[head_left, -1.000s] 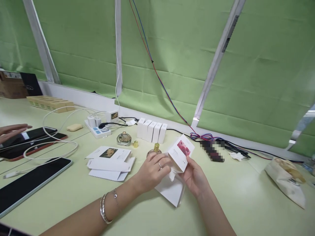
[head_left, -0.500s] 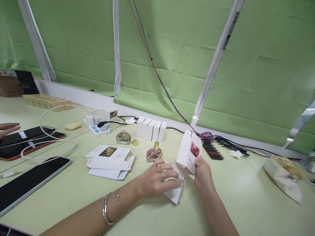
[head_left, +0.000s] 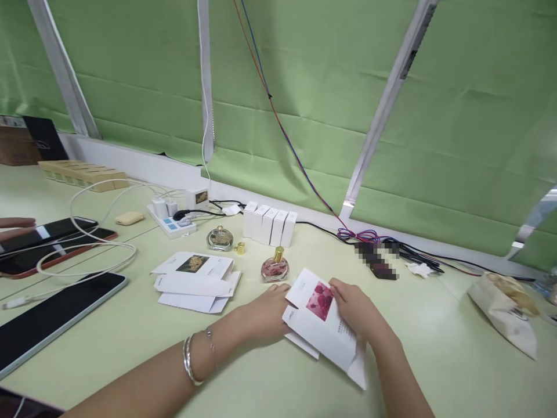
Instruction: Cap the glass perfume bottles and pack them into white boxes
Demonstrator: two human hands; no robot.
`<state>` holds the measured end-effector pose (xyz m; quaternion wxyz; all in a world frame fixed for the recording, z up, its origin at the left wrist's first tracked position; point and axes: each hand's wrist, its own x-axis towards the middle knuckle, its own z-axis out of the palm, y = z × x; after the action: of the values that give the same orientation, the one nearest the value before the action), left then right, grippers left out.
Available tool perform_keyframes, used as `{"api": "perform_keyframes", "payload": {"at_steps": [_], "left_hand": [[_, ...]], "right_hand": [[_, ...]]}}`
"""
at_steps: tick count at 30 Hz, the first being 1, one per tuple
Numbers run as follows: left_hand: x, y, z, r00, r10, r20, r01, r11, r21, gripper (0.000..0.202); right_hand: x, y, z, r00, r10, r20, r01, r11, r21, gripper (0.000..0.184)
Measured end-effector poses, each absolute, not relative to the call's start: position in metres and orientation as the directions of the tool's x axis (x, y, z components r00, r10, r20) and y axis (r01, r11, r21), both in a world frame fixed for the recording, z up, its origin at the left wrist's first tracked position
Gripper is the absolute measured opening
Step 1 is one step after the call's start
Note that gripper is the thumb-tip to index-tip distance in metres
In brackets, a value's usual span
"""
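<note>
My right hand (head_left: 355,306) grips the upper right edge of a white folding carton (head_left: 324,331), flattened and tilted, with a pink flower picture on its panel. My left hand (head_left: 274,313) reaches behind the carton's left side. Its fingers are mostly hidden there. Below the carton, the edge of another white card piece (head_left: 303,346) shows near my left hand. Just behind stands a round glass bottle with a gold cap (head_left: 275,268) and pinkish contents. To the left lie stacked flat white cartons (head_left: 195,281), the top one with a yellow flower picture.
A second round bottle (head_left: 220,238) stands beside a loose gold cap (head_left: 240,248). Several small white boxes (head_left: 268,226) form a row behind. A power strip (head_left: 172,225), phones and white cables are left. A cloth pouch (head_left: 500,313) lies right. Another person's hand (head_left: 17,226) is far left.
My right hand has lowered the carton toward me and turned it, so its flower panel faces up. The carton now covers my left hand's fingers and most of the card piece below.
</note>
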<state>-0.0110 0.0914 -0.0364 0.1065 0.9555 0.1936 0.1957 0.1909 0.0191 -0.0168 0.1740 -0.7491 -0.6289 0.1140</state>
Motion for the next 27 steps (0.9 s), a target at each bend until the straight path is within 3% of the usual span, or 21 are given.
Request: {"api": "perform_keyframes", "payload": {"at_steps": [2, 8, 13, 17, 21, 23, 27], "left_hand": [[-0.012, 0.092, -0.039, 0.889, 0.383, 0.251, 0.312, -0.908, 0.280, 0.017], [-0.015, 0.095, -0.047, 0.867, 0.477, 0.141, 0.426, -0.859, 0.284, 0.028], [-0.023, 0.105, -0.031, 0.880, 0.444, -0.168, 0.471, -0.769, 0.432, 0.052], [-0.030, 0.112, -0.023, 0.850, 0.506, -0.145, 0.508, -0.715, 0.481, 0.068], [-0.033, 0.115, -0.023, 0.822, 0.570, -0.001, 0.492, -0.708, 0.507, 0.095], [-0.033, 0.114, -0.024, 0.827, 0.562, 0.017, 0.479, -0.720, 0.503, 0.092], [-0.030, 0.104, -0.024, 0.800, 0.575, -0.173, 0.580, -0.668, 0.466, 0.076]], "right_hand": [[0.187, 0.022, -0.024, 0.210, 0.977, -0.025, 0.939, -0.209, -0.275, 0.030], [0.179, 0.033, -0.040, 0.197, 0.979, -0.040, 0.972, -0.201, -0.123, 0.025], [0.180, 0.044, -0.044, 0.152, 0.988, 0.020, 0.987, -0.151, -0.056, 0.025], [0.172, 0.048, -0.044, 0.139, 0.986, 0.094, 0.990, -0.138, -0.015, 0.029], [0.156, 0.050, -0.045, 0.131, 0.979, 0.153, 0.991, -0.134, 0.005, 0.023], [0.150, 0.051, -0.046, 0.140, 0.974, 0.178, 0.990, -0.143, 0.005, 0.021], [0.142, 0.054, -0.050, 0.116, 0.971, 0.209, 0.993, -0.110, -0.039, 0.023]]}}
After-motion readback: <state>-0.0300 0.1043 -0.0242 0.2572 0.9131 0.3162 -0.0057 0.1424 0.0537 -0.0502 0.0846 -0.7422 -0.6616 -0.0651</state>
